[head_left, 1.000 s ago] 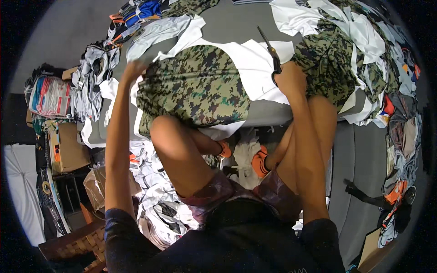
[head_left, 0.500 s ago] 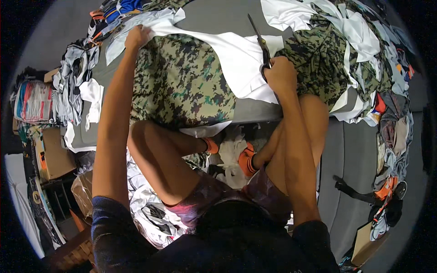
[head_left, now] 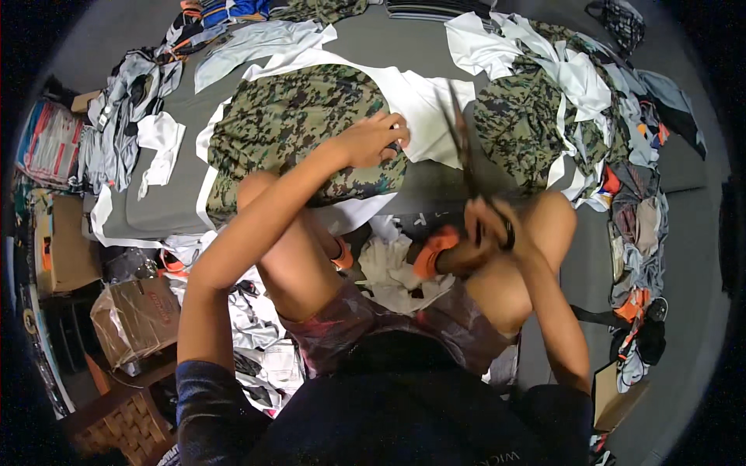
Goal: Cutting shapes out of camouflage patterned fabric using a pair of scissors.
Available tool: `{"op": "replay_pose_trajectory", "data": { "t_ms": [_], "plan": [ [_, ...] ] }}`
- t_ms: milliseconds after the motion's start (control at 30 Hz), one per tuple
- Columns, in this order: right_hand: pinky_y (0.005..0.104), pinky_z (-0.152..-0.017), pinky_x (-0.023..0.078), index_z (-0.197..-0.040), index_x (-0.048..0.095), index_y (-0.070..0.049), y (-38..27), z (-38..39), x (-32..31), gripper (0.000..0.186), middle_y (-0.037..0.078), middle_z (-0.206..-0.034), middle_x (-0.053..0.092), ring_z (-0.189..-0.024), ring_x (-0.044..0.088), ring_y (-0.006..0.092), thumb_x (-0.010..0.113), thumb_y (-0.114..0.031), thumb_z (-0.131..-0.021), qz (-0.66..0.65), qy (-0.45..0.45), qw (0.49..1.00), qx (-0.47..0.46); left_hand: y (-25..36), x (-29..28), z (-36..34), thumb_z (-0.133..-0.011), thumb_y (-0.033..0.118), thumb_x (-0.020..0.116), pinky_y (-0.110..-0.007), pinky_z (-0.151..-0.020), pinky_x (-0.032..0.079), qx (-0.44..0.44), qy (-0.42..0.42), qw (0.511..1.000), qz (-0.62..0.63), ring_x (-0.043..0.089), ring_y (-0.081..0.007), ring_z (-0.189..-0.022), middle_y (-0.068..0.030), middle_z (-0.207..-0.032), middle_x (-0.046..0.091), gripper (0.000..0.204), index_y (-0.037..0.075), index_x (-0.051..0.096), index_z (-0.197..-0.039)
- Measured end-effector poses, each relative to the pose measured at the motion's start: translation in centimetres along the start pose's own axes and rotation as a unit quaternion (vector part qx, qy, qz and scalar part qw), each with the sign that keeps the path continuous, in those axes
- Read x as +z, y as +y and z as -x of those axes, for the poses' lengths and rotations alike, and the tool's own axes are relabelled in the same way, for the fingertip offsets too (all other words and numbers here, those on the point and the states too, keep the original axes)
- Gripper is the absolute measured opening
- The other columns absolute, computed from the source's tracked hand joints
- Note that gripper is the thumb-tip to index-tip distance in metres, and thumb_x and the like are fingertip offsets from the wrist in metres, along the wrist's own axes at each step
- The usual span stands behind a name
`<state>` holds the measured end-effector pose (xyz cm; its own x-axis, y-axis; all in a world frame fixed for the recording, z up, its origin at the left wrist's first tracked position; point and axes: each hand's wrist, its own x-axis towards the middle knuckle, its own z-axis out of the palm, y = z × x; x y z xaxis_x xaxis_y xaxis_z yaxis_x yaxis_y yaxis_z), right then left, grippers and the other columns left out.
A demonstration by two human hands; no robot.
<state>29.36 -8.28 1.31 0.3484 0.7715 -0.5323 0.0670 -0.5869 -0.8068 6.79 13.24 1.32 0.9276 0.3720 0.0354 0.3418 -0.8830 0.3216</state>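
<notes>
A camouflage cloth piece (head_left: 299, 101) in green and brown lies spread over the grey cushioned surface, with white fabric (head_left: 426, 105) beyond its right edge. My left hand (head_left: 373, 140) is at that right edge, where camouflage meets white. Its fingers are bent and apart, and nothing shows held in them. Lower right, over my knee, my right hand (head_left: 489, 224) is closed on the handles of a pair of scissors (head_left: 461, 136). Their blades point up and away, next to the white fabric, and are smeared by motion.
More camouflage cloth (head_left: 509, 128) lies bunched on the right, topped by white scraps (head_left: 583, 85). A white scrap (head_left: 161, 147) and piled grey garments (head_left: 128, 109) are at the left. Cardboard boxes (head_left: 140, 318) stand lower left. Off-white scraps (head_left: 388, 264) lie between my feet.
My left hand has let go of the far left fabric and come right and nearer. My right hand has drawn the scissors back toward me, off the white fabric. My view has shifted slightly.
</notes>
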Motion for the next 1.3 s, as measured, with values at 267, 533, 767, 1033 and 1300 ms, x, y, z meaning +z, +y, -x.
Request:
{"op": "replay_pose_trajectory", "data": {
  "t_ms": [267, 533, 767, 1033, 1300],
  "plan": [
    [0.0214, -0.052, 0.031, -0.074, 0.06, -0.007, 3.0, 6.1, -2.7, 0.029, -0.003, -0.062, 0.051, -0.056, 0.042, 0.0079, 0.064, -0.031, -0.09, 0.101, -0.256, 0.958, -0.084, -1.1, 0.6, -0.3, -0.085, 0.035, 0.064, -0.05, -0.111, 0.027, 0.054, 0.015, 0.998, 0.007, 0.03, -0.033, -0.136, -0.0047, -0.144, 0.037, 0.049, 0.023, 0.051, -0.13],
    [0.023, -0.051, 0.03, -0.071, 0.06, -0.006, 2.6, 2.8, -2.7, 0.033, -0.004, -0.06, 0.048, -0.056, 0.039, 0.0068, 0.068, -0.034, -0.087, 0.088, -0.254, 0.962, -0.058, -0.5, 0.0, -1.7, -0.077, 0.044, 0.071, -0.05, -0.117, 0.018, 0.051, -0.016, 0.998, 0.045, 0.016, -0.0324, -0.145, -0.003, -0.153, 0.029, 0.064, 0.027, 0.052, -0.135],
    [0.0258, -0.05, 0.031, -0.067, 0.06, -0.005, 2.0, 1.2, -2.1, 0.034, -0.003, -0.059, 0.049, -0.054, 0.038, 0.0085, 0.072, -0.032, -0.084, 0.104, -0.247, 0.957, -0.107, -1.4, -0.5, -1.4, -0.073, 0.038, 0.075, -0.048, -0.117, 0.019, 0.065, 0.007, 0.997, 0.049, 0.017, -0.0327, -0.144, -0.0029, -0.152, 0.03, 0.065, 0.023, 0.055, -0.132],
    [0.028, -0.048, 0.03, -0.061, 0.054, -0.004, 1.7, 1.0, -0.5, 0.039, -0.002, -0.056, 0.044, -0.051, 0.035, 0.0107, 0.074, -0.03, -0.082, 0.19, -0.207, 0.946, -0.159, -2.2, -0.6, -1.5, -0.07, 0.032, 0.078, -0.046, -0.118, 0.019, 0.08, 0.001, 0.994, 0.076, 0.017, -0.0329, -0.144, -0.0039, -0.152, 0.032, 0.068, 0.021, 0.054, -0.133],
    [0.0287, -0.047, 0.028, -0.058, 0.049, -0.006, 1.1, 1.4, 0.4, 0.044, -0.003, -0.053, 0.038, -0.05, 0.033, 0.0112, 0.074, -0.033, -0.082, 0.113, -0.228, 0.962, -0.097, -2.1, 0.4, -1.6, -0.072, 0.05, 0.073, -0.048, -0.117, 0.02, 0.064, 0.009, 0.997, 0.04, 0.018, -0.0335, -0.144, -0.005, -0.153, 0.029, 0.073, 0.024, 0.05, -0.136]
  ]
}}
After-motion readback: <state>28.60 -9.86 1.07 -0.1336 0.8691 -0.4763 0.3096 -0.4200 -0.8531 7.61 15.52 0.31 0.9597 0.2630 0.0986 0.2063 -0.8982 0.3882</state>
